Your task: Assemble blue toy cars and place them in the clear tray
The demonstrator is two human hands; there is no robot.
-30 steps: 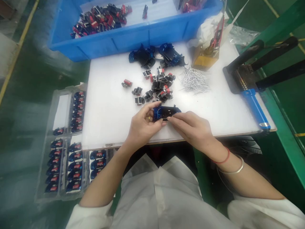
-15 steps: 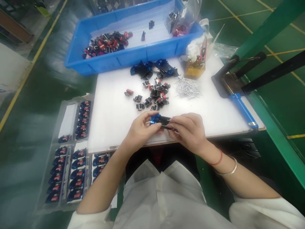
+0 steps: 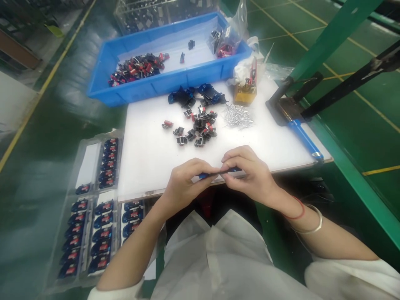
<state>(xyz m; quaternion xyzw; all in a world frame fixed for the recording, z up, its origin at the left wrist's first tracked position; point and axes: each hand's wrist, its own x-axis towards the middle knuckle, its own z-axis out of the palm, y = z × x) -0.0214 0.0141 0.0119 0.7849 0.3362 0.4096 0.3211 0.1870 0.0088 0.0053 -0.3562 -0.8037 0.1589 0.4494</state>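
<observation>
Between my two hands is a flat blue-and-black part (image 3: 204,175), seen nearly edge-on just above the table's front edge. My left hand (image 3: 189,177) pinches its left end between thumb and fingers. The right end sits in the pinch of my right hand (image 3: 248,171). Most of the part is covered by fingers, so its exact kind cannot be made out. Beyond my hands lies a pile of small black-and-red clip-like pieces (image 3: 204,125). Right of these is a heap of thin metal pins (image 3: 239,116). Several dark blue shells (image 3: 212,95) lie behind the pile.
A blue bin (image 3: 131,96) with more black-and-red pieces stands at the back. A yellow box (image 3: 245,96) holds small tools. On the right are a black metal fixture (image 3: 286,110) and a blue-handled tool (image 3: 304,139). Trays of blue-and-red parts (image 3: 87,221) lie lower left.
The blue-and-black part has been tipped from showing its broad face to edge-on. Both hands still grip it, with the fingers shifted. The view has moved slightly.
</observation>
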